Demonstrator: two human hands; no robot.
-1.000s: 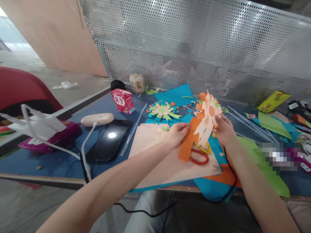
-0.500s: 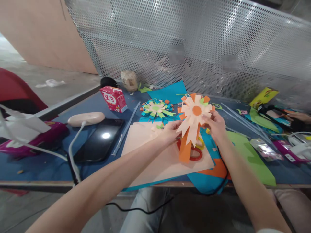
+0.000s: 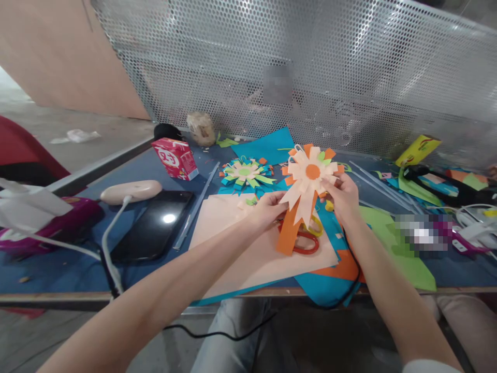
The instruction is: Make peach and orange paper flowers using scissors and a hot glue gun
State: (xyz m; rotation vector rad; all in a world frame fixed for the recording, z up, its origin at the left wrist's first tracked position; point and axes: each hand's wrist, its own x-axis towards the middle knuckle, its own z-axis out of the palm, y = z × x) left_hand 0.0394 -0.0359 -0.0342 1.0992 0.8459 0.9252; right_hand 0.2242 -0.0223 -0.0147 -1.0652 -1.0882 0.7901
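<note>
A paper flower rosette (image 3: 312, 171) in peach and orange, with ribbon-like tails hanging down, is held up over the table. My right hand (image 3: 341, 196) pinches its right edge. My left hand (image 3: 271, 208) is closed on the left side of the tails near their upper part. Under it, red-handled scissors (image 3: 306, 250) and a yellow handle (image 3: 315, 226) lie on a peach paper sheet (image 3: 233, 259), partly covered by the tails. Behind the left hand lies a blue, green and peach paper rosette (image 3: 244, 172).
A black phone (image 3: 155, 228), a pink snack box (image 3: 176, 159) and a white cable (image 3: 111, 233) are on the left. Green paper (image 3: 407, 259) and clear strips (image 3: 384, 186) lie on the right. A perforated metal panel (image 3: 233, 67) stands behind the table.
The rosette's orange tail has swung slightly left, baring more of the red scissor handle. Both hands keep their grip. The whole view has shifted a little.
</note>
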